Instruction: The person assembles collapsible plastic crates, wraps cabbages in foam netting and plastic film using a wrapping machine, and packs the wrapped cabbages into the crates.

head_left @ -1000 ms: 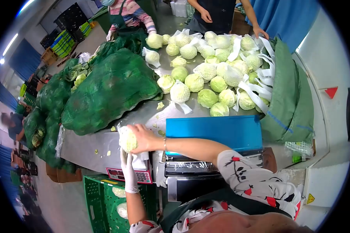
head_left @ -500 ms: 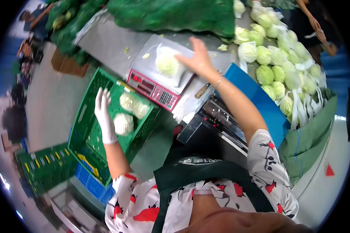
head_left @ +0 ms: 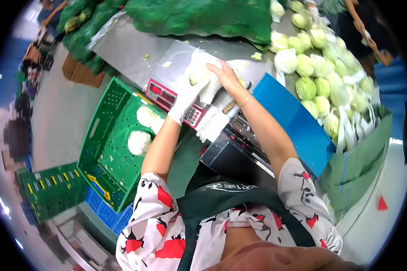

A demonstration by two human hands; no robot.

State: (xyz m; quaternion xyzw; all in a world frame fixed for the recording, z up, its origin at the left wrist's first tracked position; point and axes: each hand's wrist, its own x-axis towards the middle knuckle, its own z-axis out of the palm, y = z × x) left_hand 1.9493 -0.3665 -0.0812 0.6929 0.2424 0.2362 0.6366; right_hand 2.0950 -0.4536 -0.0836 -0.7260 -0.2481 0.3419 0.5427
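A pale green cabbage (head_left: 197, 73) in a clear plastic bag is over the metal pan of the red electronic scale (head_left: 154, 93). My gloved left hand (head_left: 188, 98) grips its near side, partly covering the scale's keypad. My bare right hand (head_left: 227, 80) grips its right side, fingers over the top. The loose bag hangs between both hands. Whether the cabbage still rests on the pan I cannot tell. Down to the left, a green crate (head_left: 108, 149) holds wrapped cabbages (head_left: 139, 142), partly hidden by my left forearm.
Many cabbages (head_left: 322, 86) are heaped at the right of the metal table, near another person's arms (head_left: 368, 38). Filled green net sacks (head_left: 199, 18) lie along the back. A black machine (head_left: 233, 149) and blue panel (head_left: 294, 122) stand under my right arm. White gloves (head_left: 208, 129) lie beside the scale.
My left hand has moved from above the crate to the cabbage at the scale. The right hand, earlier spread beside the cabbage, has come down and closed around it.
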